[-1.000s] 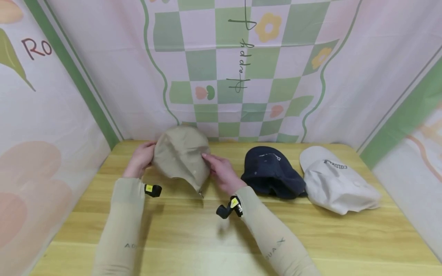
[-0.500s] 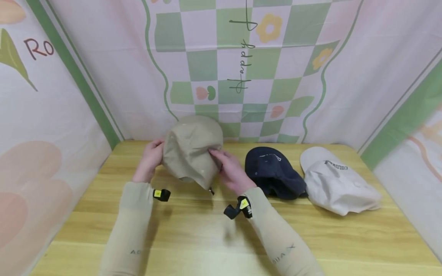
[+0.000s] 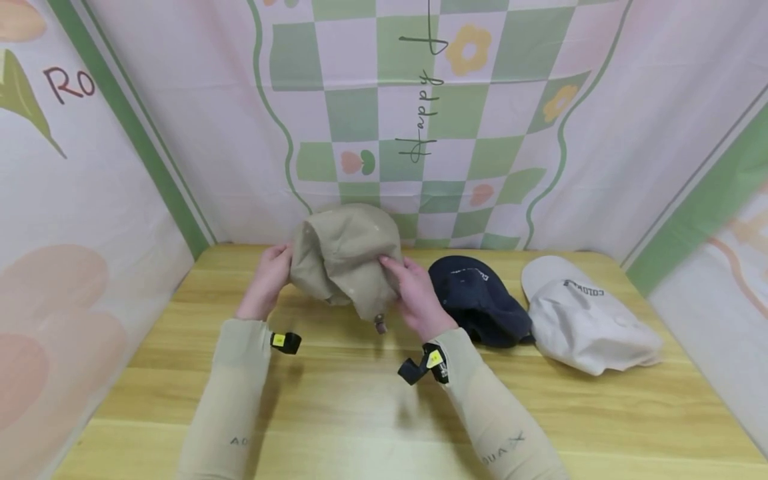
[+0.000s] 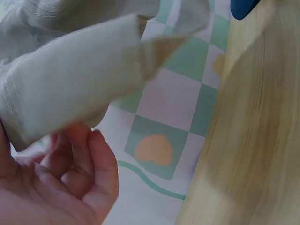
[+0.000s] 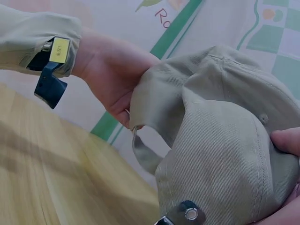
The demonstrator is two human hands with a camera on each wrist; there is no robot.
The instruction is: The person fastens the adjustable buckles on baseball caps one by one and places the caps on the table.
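Observation:
Both hands hold a beige cap (image 3: 360,250) above the back of the table, its soft crown creased. My left hand (image 3: 267,283) grips its left edge with curled fingers. On the right side, my right hand (image 3: 420,297) pinches the crown, thumb on top; its other fingers are mostly hidden underneath. A strap (image 5: 146,157) hangs in a loop from the cap's back opening in the right wrist view, and a metal buckle (image 5: 187,213) shows at the lower edge. The left wrist view shows the cap's cloth (image 4: 75,79) just above the left fingers.
A navy cap (image 3: 474,297) lies close to the right hand. Beside it, further right, is an off-white cap (image 3: 591,327) with dark lettering. The wooden table (image 3: 336,413) meets a patterned cloth backdrop (image 3: 444,167) at its back edge.
Both hands have carried the beige cap to the right, closer to the navy cap. Its crown has folded and turned, with the buckle end more in sight. The other caps lie unmoved.

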